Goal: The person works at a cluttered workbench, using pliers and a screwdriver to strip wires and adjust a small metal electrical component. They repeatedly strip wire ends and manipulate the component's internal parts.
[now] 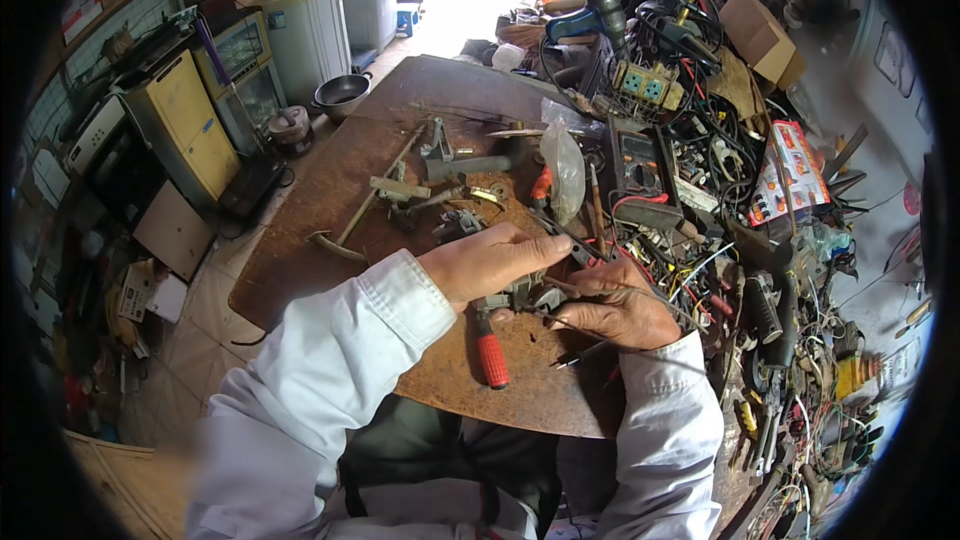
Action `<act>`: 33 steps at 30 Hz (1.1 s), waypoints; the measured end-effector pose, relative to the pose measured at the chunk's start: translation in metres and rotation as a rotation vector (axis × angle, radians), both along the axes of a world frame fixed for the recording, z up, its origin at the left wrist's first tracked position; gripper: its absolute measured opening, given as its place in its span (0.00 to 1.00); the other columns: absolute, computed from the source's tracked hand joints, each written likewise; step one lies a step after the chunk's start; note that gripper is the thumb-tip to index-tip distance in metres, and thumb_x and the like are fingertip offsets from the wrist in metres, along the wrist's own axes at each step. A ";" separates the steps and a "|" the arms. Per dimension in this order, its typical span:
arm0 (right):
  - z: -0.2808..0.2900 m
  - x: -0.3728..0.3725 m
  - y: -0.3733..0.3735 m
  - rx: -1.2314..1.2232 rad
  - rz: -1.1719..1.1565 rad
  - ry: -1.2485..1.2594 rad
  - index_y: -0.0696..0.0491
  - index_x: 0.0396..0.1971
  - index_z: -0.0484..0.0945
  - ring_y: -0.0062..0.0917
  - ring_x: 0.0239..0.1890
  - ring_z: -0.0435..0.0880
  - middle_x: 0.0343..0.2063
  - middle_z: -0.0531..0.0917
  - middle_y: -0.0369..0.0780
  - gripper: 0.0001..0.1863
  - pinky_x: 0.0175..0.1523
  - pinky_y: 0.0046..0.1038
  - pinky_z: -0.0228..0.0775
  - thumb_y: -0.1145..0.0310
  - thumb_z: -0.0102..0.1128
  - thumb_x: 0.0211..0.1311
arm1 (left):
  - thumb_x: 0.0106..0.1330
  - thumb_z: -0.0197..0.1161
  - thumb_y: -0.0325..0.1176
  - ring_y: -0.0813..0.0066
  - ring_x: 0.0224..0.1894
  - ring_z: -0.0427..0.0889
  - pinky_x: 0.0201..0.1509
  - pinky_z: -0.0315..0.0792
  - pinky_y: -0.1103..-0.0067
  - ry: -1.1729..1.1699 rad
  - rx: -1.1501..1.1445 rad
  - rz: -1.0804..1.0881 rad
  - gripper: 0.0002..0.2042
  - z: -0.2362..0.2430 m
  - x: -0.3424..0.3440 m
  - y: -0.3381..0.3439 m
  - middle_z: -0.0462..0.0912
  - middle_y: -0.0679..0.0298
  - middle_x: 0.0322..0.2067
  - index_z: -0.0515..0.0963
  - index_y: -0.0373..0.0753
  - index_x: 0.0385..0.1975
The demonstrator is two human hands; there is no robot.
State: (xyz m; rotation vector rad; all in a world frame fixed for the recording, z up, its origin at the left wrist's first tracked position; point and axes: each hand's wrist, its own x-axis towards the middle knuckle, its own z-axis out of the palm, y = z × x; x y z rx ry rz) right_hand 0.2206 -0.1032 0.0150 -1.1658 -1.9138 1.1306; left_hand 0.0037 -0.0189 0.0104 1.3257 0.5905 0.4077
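Observation:
My left hand [490, 265] is closed above a grey metal part [525, 290], its thumb beside a dark metal tool [580, 252]; exactly what it grips is unclear. My right hand [625, 315], just right of it, pinches a dark cable [560, 318]. A red-handled tool [492, 355] lies below the metal part. Behind my hands are a clear plastic bag [563, 170], an orange-handled tool [541, 190] and assorted metal pieces [400, 185] on the brown tabletop [300, 260].
A multimeter [637, 165], tangled wires, tools and a power strip [640, 85] crowd the right side, with a blue heat gun [590, 20] and cardboard box [760, 35] farther back. A black pan [342, 92] and cabinets [175, 125] stand beyond the table's left edge.

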 end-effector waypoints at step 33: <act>-0.003 -0.054 -0.014 -0.350 -0.263 0.765 0.58 0.32 0.72 0.21 0.14 0.68 0.21 0.75 0.39 0.15 0.18 0.23 0.61 0.60 0.55 0.73 | 0.78 0.49 0.45 0.89 0.26 0.60 0.30 0.58 0.84 -0.371 0.792 0.614 0.19 -0.008 0.006 -0.003 0.66 0.76 0.23 0.75 0.36 0.32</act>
